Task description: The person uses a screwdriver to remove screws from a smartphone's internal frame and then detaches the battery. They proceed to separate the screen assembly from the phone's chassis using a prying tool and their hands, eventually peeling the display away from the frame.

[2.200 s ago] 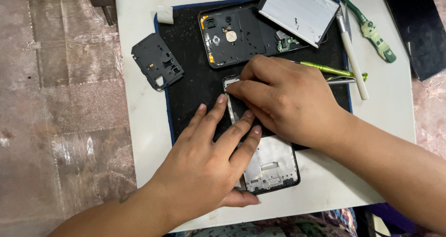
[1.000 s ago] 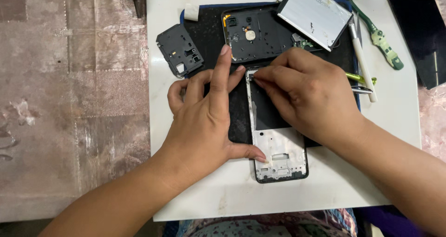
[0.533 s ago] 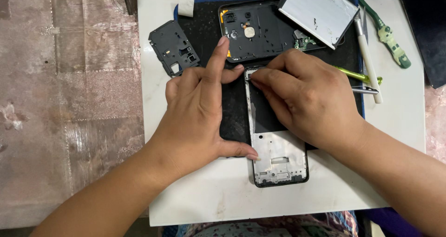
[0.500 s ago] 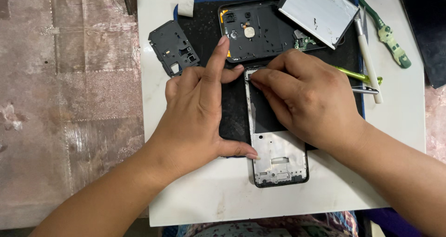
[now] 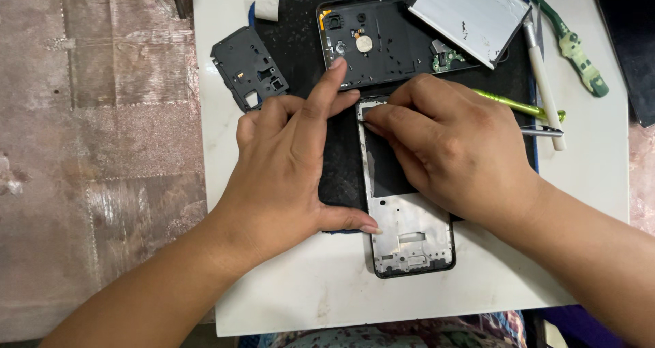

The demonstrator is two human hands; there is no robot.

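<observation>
An opened phone frame point(image 5: 411, 235) lies lengthwise on a black work mat point(image 5: 300, 41), its silver inner plate facing up. My left hand point(image 5: 293, 164) rests flat against the frame's left edge, thumb touching the lower part and one finger pointing up toward the back cover. My right hand point(image 5: 450, 150) lies over the frame's upper half, fingertips pinched at its top left corner; what they pinch is hidden.
A black phone back cover point(image 5: 382, 44), a battery point(image 5: 467, 13) and a small black plastic cover point(image 5: 249, 68) lie at the mat's far side. A green tool point(image 5: 518, 104), white stick point(image 5: 544, 82) and green-handled tool point(image 5: 576, 48) lie right. The white table ends left above a stained floor.
My left hand shifted from lying over the frame to bracing its left edge with one finger raised. My right hand's fingertips stay at the frame's top corner. The view moved slightly.
</observation>
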